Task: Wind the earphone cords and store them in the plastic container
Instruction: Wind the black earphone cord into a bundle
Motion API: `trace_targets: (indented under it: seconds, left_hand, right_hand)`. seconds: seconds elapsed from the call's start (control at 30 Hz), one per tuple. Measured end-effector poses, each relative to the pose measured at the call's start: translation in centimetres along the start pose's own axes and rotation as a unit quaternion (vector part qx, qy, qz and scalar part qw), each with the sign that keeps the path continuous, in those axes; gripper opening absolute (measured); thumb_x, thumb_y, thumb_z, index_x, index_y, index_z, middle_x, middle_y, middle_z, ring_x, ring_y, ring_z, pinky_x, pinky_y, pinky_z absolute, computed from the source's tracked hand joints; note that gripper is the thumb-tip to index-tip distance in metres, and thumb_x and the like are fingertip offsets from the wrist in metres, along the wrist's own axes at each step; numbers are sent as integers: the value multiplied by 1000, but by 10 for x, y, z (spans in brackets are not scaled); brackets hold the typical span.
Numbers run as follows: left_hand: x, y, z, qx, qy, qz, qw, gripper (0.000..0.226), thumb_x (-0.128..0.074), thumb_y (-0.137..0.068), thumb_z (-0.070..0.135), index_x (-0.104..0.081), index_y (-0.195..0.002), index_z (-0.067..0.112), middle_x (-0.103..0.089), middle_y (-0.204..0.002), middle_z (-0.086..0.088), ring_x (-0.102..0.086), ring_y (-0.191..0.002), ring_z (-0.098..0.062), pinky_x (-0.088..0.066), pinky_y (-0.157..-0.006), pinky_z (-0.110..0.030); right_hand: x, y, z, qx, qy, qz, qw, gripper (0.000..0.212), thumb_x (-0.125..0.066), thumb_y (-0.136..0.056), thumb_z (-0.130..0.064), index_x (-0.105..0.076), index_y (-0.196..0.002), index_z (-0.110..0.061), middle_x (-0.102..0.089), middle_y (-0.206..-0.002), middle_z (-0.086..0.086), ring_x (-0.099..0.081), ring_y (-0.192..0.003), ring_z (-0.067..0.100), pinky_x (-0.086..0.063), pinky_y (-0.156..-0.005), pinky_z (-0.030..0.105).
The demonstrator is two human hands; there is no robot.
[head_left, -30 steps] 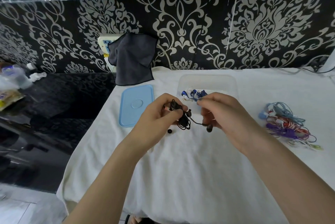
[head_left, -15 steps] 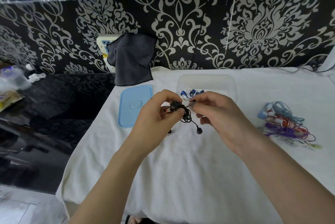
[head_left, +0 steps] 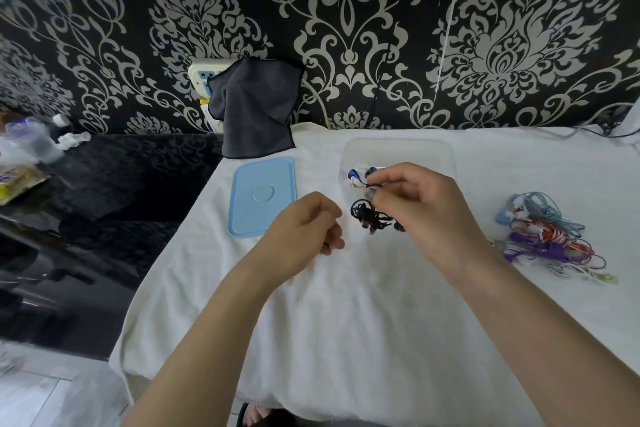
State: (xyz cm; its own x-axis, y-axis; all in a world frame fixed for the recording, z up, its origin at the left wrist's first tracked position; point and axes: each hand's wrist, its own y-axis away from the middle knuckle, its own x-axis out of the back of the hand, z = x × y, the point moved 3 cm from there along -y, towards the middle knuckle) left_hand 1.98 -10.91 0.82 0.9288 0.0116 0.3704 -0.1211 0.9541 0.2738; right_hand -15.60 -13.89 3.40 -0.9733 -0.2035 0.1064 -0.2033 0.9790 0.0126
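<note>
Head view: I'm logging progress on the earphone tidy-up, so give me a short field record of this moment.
right hand: pinches the wound black earphone cord bundle, held just in front of the container
left hand: loosely curled, holds nothing
clear plastic container: open, on the white cloth, blue earphones inside
light blue rectangular lid: flat, left of the container
tangled coloured earphone pile: right side, not yet wound

Both forearms are bare up to the bottom edge of the view; no sleeves, watch or bracelets show. The left hand (head_left: 304, 229) and the right hand (head_left: 420, 205) wear no gloves or rings. One fingertip of the left hand carries a dark-painted nail; the other nails are hidden.
</note>
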Motion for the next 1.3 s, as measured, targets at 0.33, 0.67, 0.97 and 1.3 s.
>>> trace_targets:
  seconds: [0.33,0.67,0.97,1.3]
  left_hand:
    - [-1,-13,-34,-49,-283,-7,958,13,-62,-87,7,-65,-97,14,-59,-84,4,-51,-71,-12,-38,-58,-13]
    - [1,-18,-31,-100,-280,38,954,16,-63,-87,9,-61,-84,25,-65,-86,6,-51,-59,-4,-40,-58,-16]
    - [5,3,21,-124,47,49,990,11,-72,-90,7,-67,-89,17,-77,-89,-1,-45,-57,-18,-40,-56,-30]
    - [2,10,32,-151,120,36,980,15,-60,-95,-1,-65,-99,12,-77,-87,-3,-47,-56,-18,-43,-55,-28]
  right_hand:
    - [-3,-4,9,-41,3,-31,999,6,-73,-87,-16,-68,-88,-20,-69,-66,0,-59,-62,14,-45,-72,37]
    - [-3,-3,13,-87,-8,-62,994,12,-65,-94,-13,-75,-96,-18,-79,-85,2,-73,-78,11,-50,-73,24]
    - [4,-1,4,0,29,-9,1000,9,-68,-92,-12,-73,-95,-19,-78,-84,-2,-74,-82,8,-56,-75,23]
    - [2,5,-5,34,-3,6,999,10,-65,-93,-8,-71,-95,-15,-77,-82,-7,-71,-70,4,-48,-60,12]
